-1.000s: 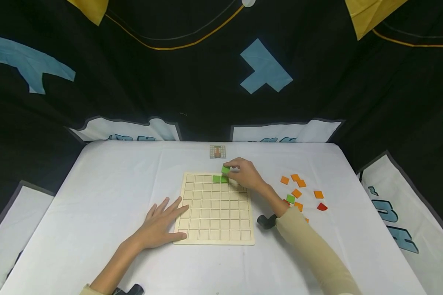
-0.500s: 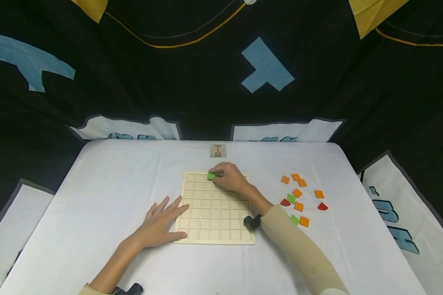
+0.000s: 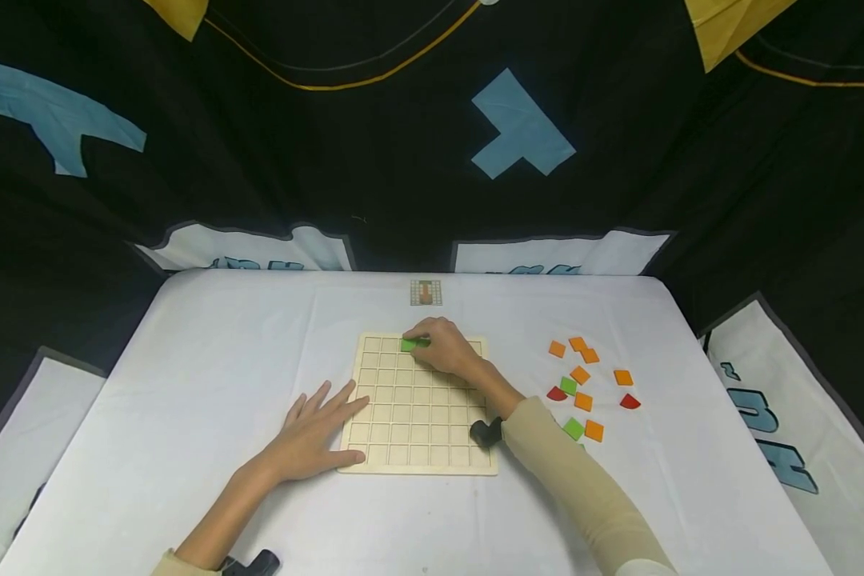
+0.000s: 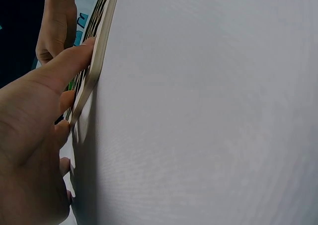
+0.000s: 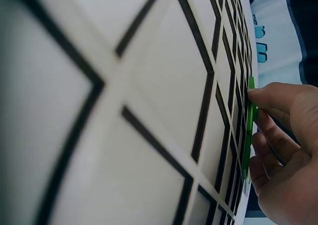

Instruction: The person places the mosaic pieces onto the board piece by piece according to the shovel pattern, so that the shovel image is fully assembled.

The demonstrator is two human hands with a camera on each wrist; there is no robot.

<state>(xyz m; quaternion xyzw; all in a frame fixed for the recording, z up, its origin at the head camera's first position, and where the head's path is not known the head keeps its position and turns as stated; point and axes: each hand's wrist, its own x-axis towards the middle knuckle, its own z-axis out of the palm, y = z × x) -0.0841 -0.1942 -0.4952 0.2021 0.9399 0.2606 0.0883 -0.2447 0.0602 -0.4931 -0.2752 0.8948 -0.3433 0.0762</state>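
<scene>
In the head view, the wooden grid board (image 3: 419,417) lies just below the centre of the frame on a white cloth (image 3: 187,384). The left hand (image 3: 313,440), left of centre, has its fingers spread and rests on the board's left border, gripping nothing. The right hand (image 3: 442,346) reaches in from the lower right to the board's top row, its fingers curled and its fingertips pinching a green tile (image 3: 408,345); more green shows beneath the hand. At the right of the frame lie loose orange tiles (image 3: 583,402), loose green tiles (image 3: 573,429) and red pieces (image 3: 630,401). A small printed card (image 3: 426,293) lies above the board, and a black curtain (image 3: 317,160) fills the top

In the left wrist view, the left thumb rests on the board's edge at upper left, with the right hand beyond it

In the right wrist view, the grid fills the left and middle; at the right edge, the right hand's fingertips are at the green tile along the board's far side
</scene>
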